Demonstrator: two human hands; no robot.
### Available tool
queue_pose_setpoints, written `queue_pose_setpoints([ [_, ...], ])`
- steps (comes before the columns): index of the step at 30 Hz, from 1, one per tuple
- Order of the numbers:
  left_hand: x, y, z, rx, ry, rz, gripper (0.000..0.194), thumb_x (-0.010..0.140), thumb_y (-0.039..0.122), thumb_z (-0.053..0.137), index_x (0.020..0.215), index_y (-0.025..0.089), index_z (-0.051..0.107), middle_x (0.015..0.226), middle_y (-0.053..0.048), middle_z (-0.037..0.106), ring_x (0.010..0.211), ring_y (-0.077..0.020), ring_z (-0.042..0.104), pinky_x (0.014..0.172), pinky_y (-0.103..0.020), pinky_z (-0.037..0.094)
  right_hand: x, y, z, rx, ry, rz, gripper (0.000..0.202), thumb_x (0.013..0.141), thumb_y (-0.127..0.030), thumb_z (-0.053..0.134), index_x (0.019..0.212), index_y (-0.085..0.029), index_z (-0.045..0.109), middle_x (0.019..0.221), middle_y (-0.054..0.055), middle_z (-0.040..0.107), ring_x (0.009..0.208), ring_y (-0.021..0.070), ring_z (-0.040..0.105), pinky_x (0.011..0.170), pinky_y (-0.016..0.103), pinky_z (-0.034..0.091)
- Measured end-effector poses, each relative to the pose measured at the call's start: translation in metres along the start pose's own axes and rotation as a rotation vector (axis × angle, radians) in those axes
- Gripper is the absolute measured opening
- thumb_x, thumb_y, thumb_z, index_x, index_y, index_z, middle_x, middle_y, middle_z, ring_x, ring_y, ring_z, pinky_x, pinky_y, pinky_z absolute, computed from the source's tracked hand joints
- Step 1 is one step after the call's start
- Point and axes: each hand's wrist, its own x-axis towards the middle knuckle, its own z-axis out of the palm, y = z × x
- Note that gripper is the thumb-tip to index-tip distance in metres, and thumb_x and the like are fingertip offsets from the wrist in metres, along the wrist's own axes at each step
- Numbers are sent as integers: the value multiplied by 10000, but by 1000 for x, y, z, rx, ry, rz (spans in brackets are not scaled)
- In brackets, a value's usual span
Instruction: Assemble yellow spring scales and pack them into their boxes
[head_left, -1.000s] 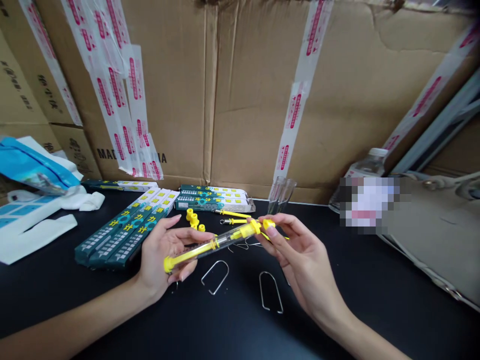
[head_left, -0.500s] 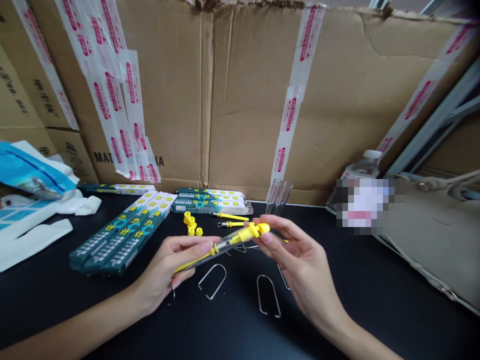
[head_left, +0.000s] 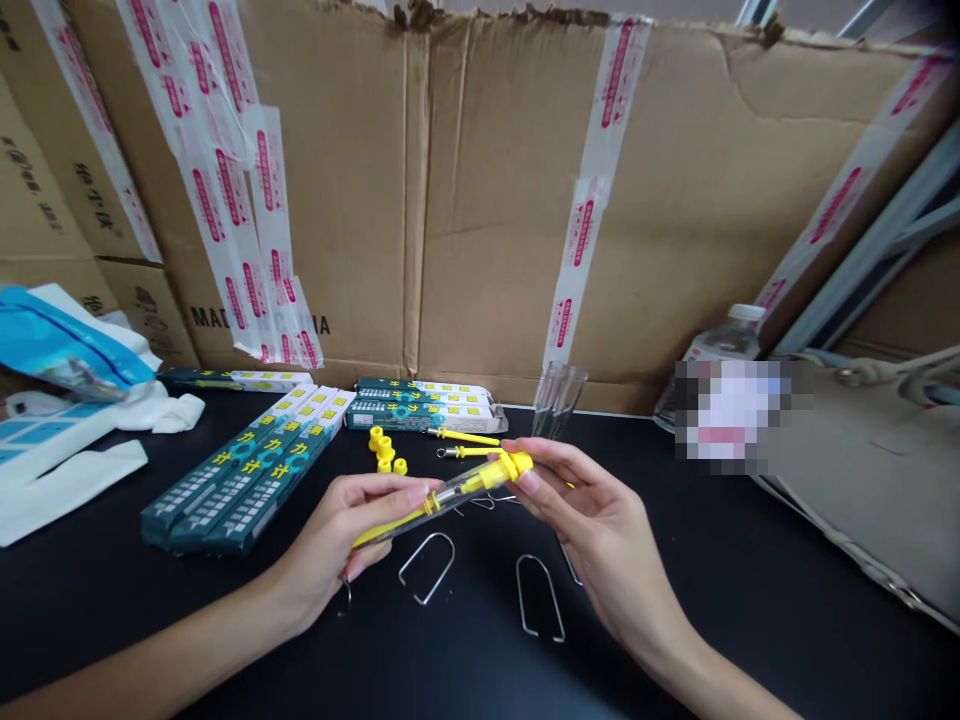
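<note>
Since the earliest frame, the left hand [head_left: 337, 530] has gone from an open palm to a closed grip, its thumb and fingers pinching the clear tube [head_left: 463, 490]; the right hand [head_left: 585, 505] pinches the yellow cap [head_left: 520, 464] between thumb and fingertips, now against the tube's upper end; both forearms reach in from the lower corners, wrists raised above the black table [head_left: 472, 660]; the tube slants between the hands, higher at the right, with a yellow rod [head_left: 386, 528] and metal parts visible inside; beyond, more clear tubes [head_left: 559, 400] stand close together near the cardboard; the green-and-white boxes [head_left: 244, 475] lie side by side at left, their contents hidden.
</note>
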Motion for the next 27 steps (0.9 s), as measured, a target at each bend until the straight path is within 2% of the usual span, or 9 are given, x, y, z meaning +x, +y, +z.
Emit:
queue_pose_setpoints([
  [7,-1,2,1,21,-8,-2,399,799,445,730,1047,136,777,906,-121,719,363,37,237,370,-210,66,3,-1,-1,-2,-6,68,273,799,-323,793,1059,-256,749,1089,52,742,982,193,683,891,305,560],
  [11,-1,2,1,38,-11,2,381,818,447,719,1051,152,776,904,-110,720,364,35,237,370,-209,67,3,0,-2,19,23,93,301,756,-320,830,1042,-259,760,1040,41,749,936,179,689,850,282,571],
  [16,-3,1,1,47,-13,3,381,810,462,724,1024,153,785,790,-55,673,355,35,231,367,-208,58,4,-1,-2,59,37,145,293,722,-336,856,992,-248,785,979,34,762,902,160,697,850,254,568],
  [22,-2,1,2,46,-2,8,390,798,465,733,1020,148,784,731,-24,623,365,29,215,366,-205,63,4,-1,0,91,50,166,338,723,-340,852,1045,-262,784,1026,35,767,979,190,701,946,313,551],
  [27,-2,0,1,60,3,3,394,810,460,721,1039,143,775,805,-62,672,360,32,226,371,-211,61,3,0,0,97,51,153,333,720,-332,854,1033,-247,781,1056,50,758,984,201,698,935,327,562],
])
